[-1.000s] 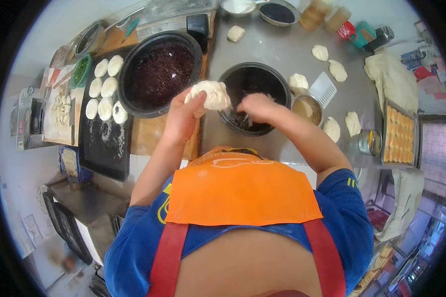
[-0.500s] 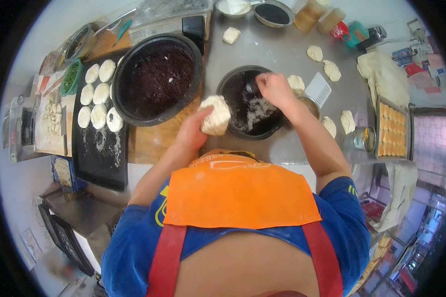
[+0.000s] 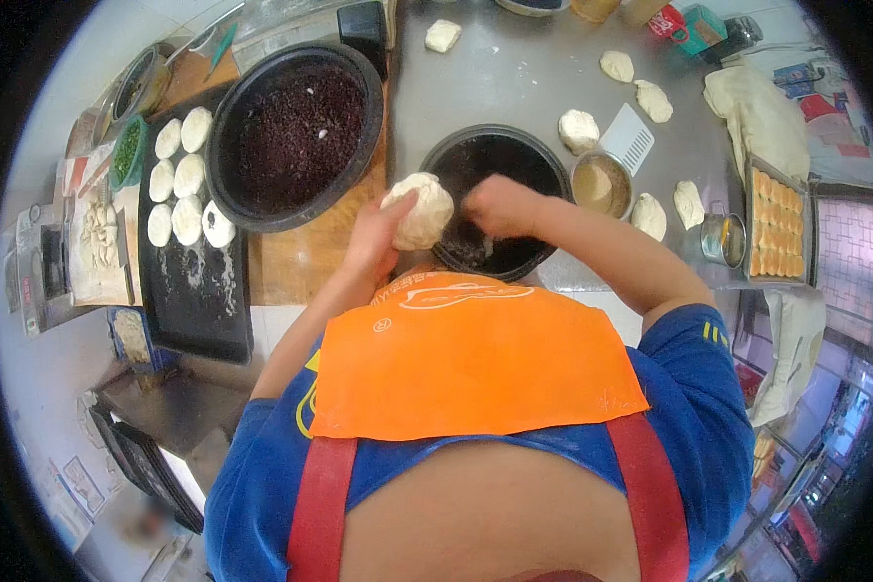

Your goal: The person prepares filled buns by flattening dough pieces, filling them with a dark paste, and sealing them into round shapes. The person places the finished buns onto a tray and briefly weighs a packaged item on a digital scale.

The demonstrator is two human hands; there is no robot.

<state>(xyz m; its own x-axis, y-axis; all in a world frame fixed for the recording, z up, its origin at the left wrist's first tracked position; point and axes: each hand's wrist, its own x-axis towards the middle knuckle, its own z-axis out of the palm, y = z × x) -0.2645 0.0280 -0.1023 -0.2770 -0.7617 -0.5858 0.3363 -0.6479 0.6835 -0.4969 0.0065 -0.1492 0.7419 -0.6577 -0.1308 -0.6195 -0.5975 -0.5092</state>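
My left hand [image 3: 380,231] is wrapped round a pale, rounded piece of dough [image 3: 423,211], held up at the left rim of a black bowl [image 3: 543,155]. Inside that bowl, my right hand [image 3: 502,207] is closed with its knuckles up, low over some whitish stuff. Whatever its fingers hold, if anything, is hidden. To the left stands a larger black bowl [image 3: 225,145] of dark reddish-brown filling [image 3: 306,136]. Further left, a black baking tray [image 3: 199,310] carries several flat white dough rounds [image 3: 189,175].
Right of the black bowl stand a small metal bowl [image 3: 601,186] and a white slotted scraper [image 3: 627,136]. Dough pieces [image 3: 648,215] lie scattered over the metal table [image 3: 514,78]. A tray of golden baked pieces [image 3: 775,228] is at the far right, beside a pale cloth [image 3: 757,116].
My right hand has moved down and left within the bowl, towards the dough. The dough in my left hand looks rounder and turned. The view has shifted slightly, uncovering the small metal bowl.
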